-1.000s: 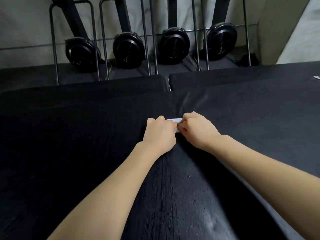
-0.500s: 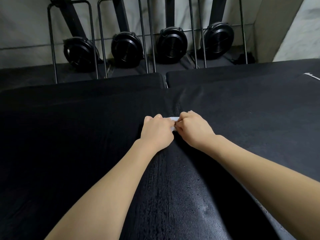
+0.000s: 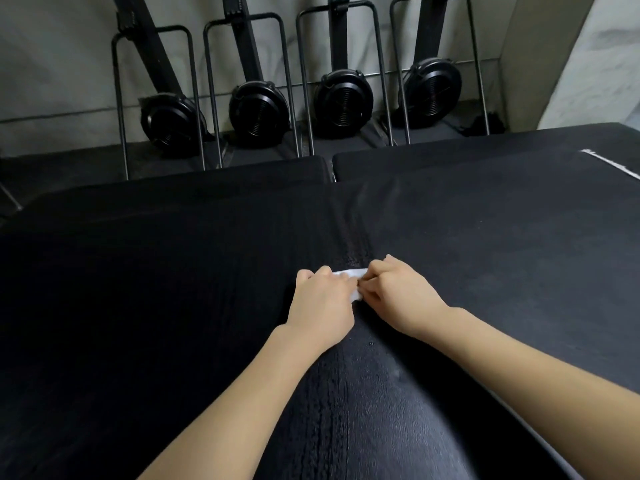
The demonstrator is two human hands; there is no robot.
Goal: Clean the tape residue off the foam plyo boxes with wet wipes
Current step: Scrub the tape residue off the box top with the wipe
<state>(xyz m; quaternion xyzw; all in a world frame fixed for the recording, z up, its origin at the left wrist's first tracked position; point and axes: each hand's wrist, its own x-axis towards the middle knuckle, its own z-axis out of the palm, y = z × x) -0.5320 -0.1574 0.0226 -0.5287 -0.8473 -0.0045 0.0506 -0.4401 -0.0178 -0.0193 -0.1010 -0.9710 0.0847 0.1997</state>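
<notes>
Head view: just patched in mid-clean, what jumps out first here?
Both hands meet at the centre, the left hand and right hand pinching a white wet wipe against the black foam plyo box. A wet, textured streak runs along the box toward the camera. Behind, four black fan-wheel machines stand upright along the wall, and a white tape strip shows at the far right.

Counts: 2 hands, 1 wipe, 3 foam boxes, 4 fan machines.

2 hands at frame centre, left hand (image 3: 320, 303) and right hand (image 3: 401, 296), with 1 white wet wipe (image 3: 353, 273) between them. 3 black foam boxes: near box (image 3: 173, 289) filling the lower frame, far left box (image 3: 242, 174), far right box (image 3: 485, 161). 4 black fan-wheel machines across the top: (image 3: 169, 123), (image 3: 258, 112), (image 3: 343, 103), (image 3: 431, 91). 1 white strip (image 3: 613, 166) at the right edge.
</notes>
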